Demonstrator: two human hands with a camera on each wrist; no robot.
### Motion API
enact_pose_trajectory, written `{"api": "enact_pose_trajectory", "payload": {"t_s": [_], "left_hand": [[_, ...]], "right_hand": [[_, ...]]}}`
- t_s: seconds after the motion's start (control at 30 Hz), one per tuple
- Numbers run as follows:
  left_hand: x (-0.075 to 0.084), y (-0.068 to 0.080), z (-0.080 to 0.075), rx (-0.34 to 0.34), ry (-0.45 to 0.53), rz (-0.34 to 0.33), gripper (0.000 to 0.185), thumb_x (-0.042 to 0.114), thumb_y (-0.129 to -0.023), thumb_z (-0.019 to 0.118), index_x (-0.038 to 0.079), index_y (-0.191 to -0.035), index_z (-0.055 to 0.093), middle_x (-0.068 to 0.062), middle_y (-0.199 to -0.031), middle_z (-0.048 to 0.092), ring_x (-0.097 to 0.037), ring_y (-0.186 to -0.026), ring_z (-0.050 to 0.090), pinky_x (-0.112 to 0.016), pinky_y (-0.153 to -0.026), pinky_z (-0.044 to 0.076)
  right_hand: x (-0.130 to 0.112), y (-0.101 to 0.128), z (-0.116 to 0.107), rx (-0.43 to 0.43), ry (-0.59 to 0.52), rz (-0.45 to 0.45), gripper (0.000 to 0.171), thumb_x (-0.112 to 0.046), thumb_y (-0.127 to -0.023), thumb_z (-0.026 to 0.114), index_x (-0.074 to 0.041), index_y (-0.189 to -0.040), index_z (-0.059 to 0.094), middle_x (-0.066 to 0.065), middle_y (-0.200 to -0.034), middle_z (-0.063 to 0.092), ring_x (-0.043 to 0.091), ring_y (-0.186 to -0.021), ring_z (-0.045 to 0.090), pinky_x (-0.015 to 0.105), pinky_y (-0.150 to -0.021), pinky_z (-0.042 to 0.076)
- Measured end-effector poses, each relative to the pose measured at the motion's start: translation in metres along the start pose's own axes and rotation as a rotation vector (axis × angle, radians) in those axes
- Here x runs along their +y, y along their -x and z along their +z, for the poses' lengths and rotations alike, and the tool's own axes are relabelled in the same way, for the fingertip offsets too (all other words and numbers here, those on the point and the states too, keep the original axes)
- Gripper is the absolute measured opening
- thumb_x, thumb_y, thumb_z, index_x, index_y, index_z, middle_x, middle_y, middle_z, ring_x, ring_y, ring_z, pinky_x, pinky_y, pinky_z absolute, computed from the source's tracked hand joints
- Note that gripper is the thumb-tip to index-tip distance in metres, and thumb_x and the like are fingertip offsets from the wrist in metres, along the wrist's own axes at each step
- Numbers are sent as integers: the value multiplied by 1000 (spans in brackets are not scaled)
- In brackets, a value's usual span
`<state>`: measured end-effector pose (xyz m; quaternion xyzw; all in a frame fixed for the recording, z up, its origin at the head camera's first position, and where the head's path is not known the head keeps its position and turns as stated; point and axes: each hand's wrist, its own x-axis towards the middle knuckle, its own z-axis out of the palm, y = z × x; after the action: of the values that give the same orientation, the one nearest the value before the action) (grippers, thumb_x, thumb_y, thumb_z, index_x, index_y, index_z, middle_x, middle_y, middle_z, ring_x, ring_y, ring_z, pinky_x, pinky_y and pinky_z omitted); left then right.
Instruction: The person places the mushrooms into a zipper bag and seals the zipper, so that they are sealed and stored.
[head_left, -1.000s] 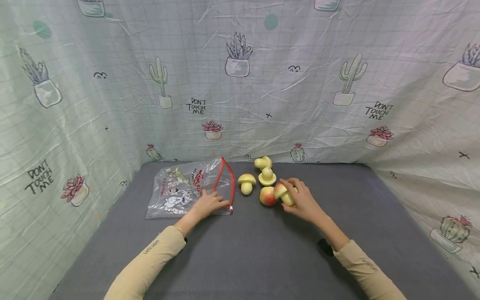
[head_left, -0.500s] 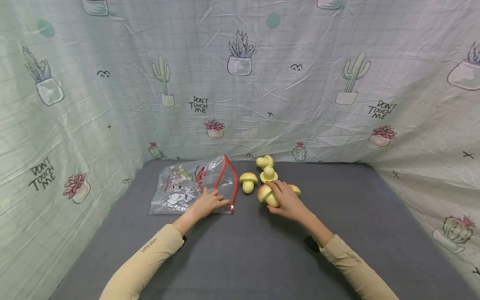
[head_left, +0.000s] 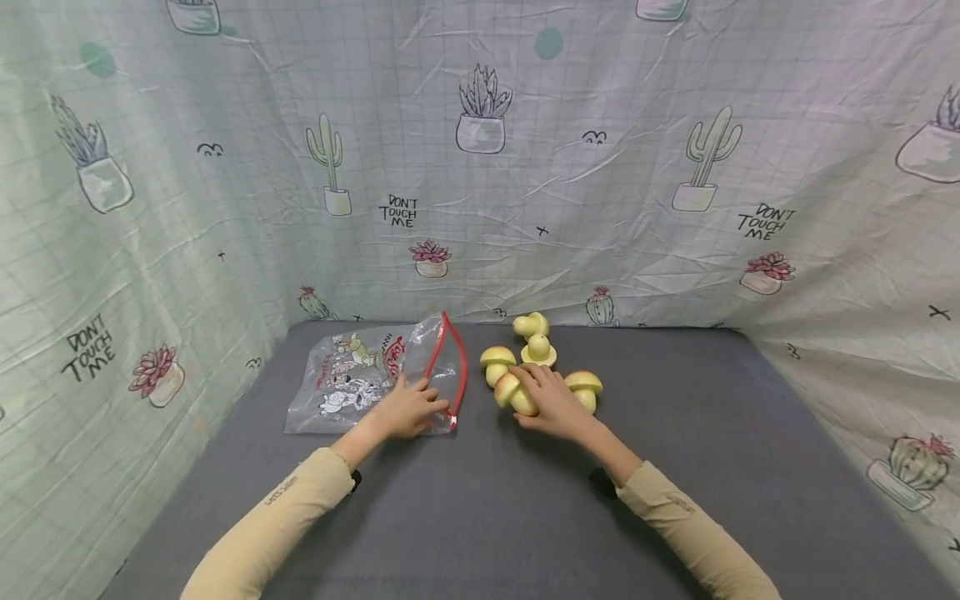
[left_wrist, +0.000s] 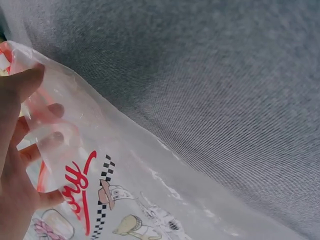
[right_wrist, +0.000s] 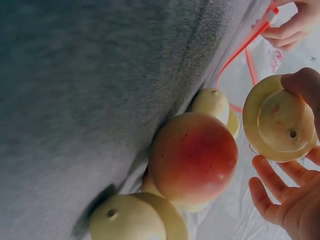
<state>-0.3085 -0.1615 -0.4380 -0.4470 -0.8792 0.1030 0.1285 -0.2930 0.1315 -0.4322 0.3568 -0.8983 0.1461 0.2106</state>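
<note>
A see-through zip bag (head_left: 360, 379) with cartoon prints lies on the grey table, its red-edged mouth to the right. My left hand (head_left: 405, 408) grips the bag near that mouth; in the left wrist view several fingertips show through the film. Farther right, my right hand (head_left: 551, 400) holds a yellow toy mushroom (head_left: 516, 396) between thumb and fingers, its stem end facing the right wrist camera. Other toy mushrooms lie close by: one upright mushroom (head_left: 497, 364) on the left, another mushroom (head_left: 583, 390) right of the hand. A red-capped mushroom (right_wrist: 195, 157) shows in the right wrist view.
Behind the right hand, a stem-up mushroom (head_left: 538, 350) and a mushroom on its side (head_left: 531, 325) lie near the table's back edge. A cactus-print curtain (head_left: 480, 208) hangs at the back and along both sides. Bare grey table (head_left: 465, 525) stretches in front.
My right hand has moved left with the mushroom in it, uncovering another mushroom on the right and covering the red-capped one. Lately my left hand and the bag have shifted slightly left.
</note>
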Motion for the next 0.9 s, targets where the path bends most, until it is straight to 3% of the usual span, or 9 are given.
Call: {"api": "enact_pose_trajectory", "payload": {"t_s": [0.2, 0.33, 0.5, 0.63, 0.9], "left_hand": [[3, 2, 6, 27, -38, 38, 43, 47, -67, 63, 24, -103, 57, -2, -96, 55, -24, -97, 50, -61, -75, 40], [7, 3, 11, 51, -87, 46, 37, 49, -65, 62, 23, -91, 60, 0, -89, 55, -24, -96, 50, -58, -75, 41], [10, 2, 14, 80, -161, 79, 30, 45, -65, 64, 18, -78, 59, 5, -83, 60, -17, -92, 51, -51, -83, 42], [12, 1, 12, 70, -152, 118, 23, 39, -68, 65, 19, -78, 57, 7, -81, 61, -13, -86, 54, -47, -84, 42], [14, 5, 15, 116, -184, 144, 25, 40, -66, 63, 27, -86, 56, 9, -77, 59, -13, -81, 53, -53, -80, 40]], "right_hand": [[-2, -12, 4, -30, -3, 13, 72, -27, -70, 72, -5, -130, 41, 11, -122, 48, 26, -107, 48, 46, -83, 40], [-4, -19, 9, -56, 7, 0, 71, -29, -71, 71, -5, -130, 40, 10, -123, 48, 27, -105, 48, 44, -81, 39], [-8, -27, 18, -77, 23, -24, 73, -30, -70, 72, -6, -131, 40, 10, -125, 47, 27, -108, 46, 45, -82, 39], [-12, -35, 22, -98, 37, -29, 72, -32, -71, 71, -9, -131, 39, 8, -127, 47, 26, -111, 45, 48, -87, 38], [-19, -49, 26, -102, 62, -38, 71, -30, -70, 72, -9, -130, 40, 8, -125, 48, 26, -107, 47, 46, -85, 38]]}}
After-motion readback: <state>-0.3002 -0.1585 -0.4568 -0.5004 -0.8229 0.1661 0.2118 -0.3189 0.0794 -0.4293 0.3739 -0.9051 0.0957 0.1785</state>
